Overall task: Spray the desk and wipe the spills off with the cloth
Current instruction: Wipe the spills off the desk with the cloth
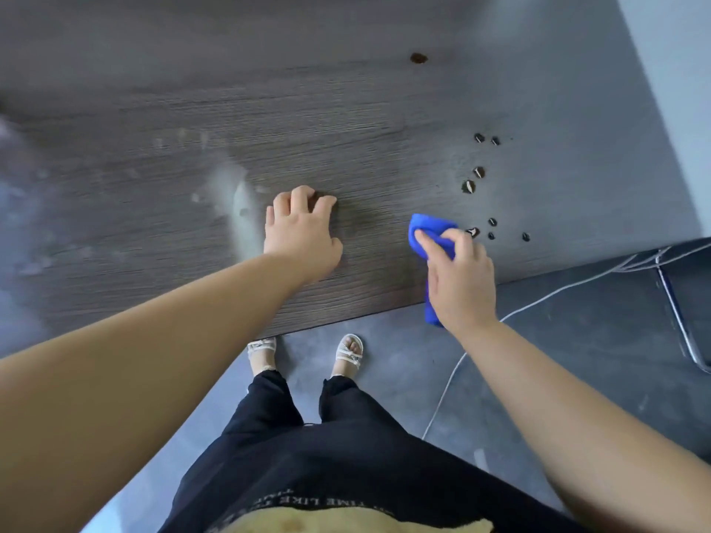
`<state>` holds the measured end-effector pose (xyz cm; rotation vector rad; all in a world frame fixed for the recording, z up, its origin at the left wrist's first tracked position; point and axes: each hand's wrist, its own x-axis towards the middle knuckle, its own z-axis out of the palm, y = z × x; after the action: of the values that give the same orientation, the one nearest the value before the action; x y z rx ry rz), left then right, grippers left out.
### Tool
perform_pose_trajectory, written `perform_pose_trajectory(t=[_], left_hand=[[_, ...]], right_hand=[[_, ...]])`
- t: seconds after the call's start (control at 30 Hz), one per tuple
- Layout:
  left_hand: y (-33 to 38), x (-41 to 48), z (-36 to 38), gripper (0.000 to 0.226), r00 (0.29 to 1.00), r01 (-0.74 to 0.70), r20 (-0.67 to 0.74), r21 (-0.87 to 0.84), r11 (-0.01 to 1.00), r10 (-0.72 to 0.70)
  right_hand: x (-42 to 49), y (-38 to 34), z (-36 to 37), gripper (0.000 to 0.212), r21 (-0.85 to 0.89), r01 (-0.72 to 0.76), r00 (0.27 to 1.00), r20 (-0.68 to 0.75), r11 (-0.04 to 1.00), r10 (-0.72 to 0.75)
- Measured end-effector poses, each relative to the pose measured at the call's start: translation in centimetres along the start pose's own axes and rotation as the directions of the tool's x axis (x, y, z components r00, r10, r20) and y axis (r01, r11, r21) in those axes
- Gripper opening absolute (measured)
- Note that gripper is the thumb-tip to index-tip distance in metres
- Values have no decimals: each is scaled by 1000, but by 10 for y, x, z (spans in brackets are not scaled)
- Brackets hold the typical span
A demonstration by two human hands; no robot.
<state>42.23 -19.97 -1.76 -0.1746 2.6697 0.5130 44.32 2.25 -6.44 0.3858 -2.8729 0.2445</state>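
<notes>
A dark wood-grain desk fills the upper part of the head view. My right hand grips a blue cloth near the desk's front edge, the cloth's tip pressed on the surface. Several dark spill drops lie just right of the cloth, and one brown spot sits farther back. My left hand rests on the desk with its fingers bent and fingertips on the surface, holding nothing. Pale wet streaks show left of that hand. No spray bottle is in view.
The desk's front edge runs diagonally above my sandalled feet. A white cable trails over the grey floor. A metal chair frame stands at the right. A pale wall borders the desk's right end.
</notes>
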Motion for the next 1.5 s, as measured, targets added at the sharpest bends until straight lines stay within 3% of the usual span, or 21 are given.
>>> perform_pose_trajectory(t=[0.1,0.2,0.27,0.33,0.43,0.5,0.57,0.63,0.7,0.77,0.83,0.9,1.0,1.03,1.1,1.2,1.27,1.33,1.4,1.43,1.5], left_hand=[[14,7,6,65,998,50,35,135,990,-55],[21,10,5,68,995,89,33,149,985,-95],[22,11,1,72,994,86,51,158,984,-95],[23,11,-3,78,991,74,93,181,981,-91],[26,12,-7,80,983,77,150,204,976,-109],[27,13,-7,77,980,83,161,207,975,-118],[27,12,-7,79,980,83,161,204,975,-117],[24,12,-6,84,983,74,152,203,976,-106],[22,11,-4,86,986,62,143,194,979,-91],[20,11,-3,88,988,53,134,185,981,-79],[19,11,-2,88,988,43,138,194,980,-70],[19,11,-1,88,988,44,138,194,980,-72],[20,11,-1,88,988,55,136,174,983,-79],[19,11,-1,89,988,56,130,166,985,-78],[17,9,1,91,991,59,108,145,988,-75],[15,6,4,90,995,69,66,89,994,-75],[18,4,4,84,996,78,33,66,995,-81],[25,4,7,78,998,62,0,96,993,-62],[37,5,12,77,999,30,-17,105,994,-28],[42,7,13,76,999,13,-30,84,996,-10],[50,10,11,72,997,-34,-73,19,999,35]], right_hand=[[22,-33,8,47,67,-246,969,-16,967,247],[15,-65,17,51,79,46,999,5,996,-47],[6,-44,14,47,79,254,965,40,964,-258],[5,-5,7,46,76,314,948,40,947,-317],[24,32,3,48,28,149,989,20,988,-150],[41,17,9,50,28,-71,997,-6,997,72],[48,-15,14,52,45,-144,989,-8,989,144],[37,-34,15,53,53,29,1000,7,998,-29],[18,-22,10,50,85,283,955,62,955,-289],[12,14,3,47,115,394,911,82,912,-404],[19,47,1,45,97,325,942,58,941,-331],[34,53,4,43,91,101,994,27,991,-104],[48,6,14,41,75,-173,984,-21,982,175],[46,-11,15,42,79,-150,988,-22,986,152],[30,-23,11,41,89,83,996,34,993,-86],[12,17,-1,42,159,360,921,94,919,-377],[16,49,-3,40,97,326,940,73,940,-334],[31,53,2,41,36,70,996,46,997,-72],[41,25,9,47,4,-139,990,-8,990,139],[39,7,10,49,2,-154,988,-19,988,154],[24,-8,10,51,-8,1,1000,-6,1000,-1]])
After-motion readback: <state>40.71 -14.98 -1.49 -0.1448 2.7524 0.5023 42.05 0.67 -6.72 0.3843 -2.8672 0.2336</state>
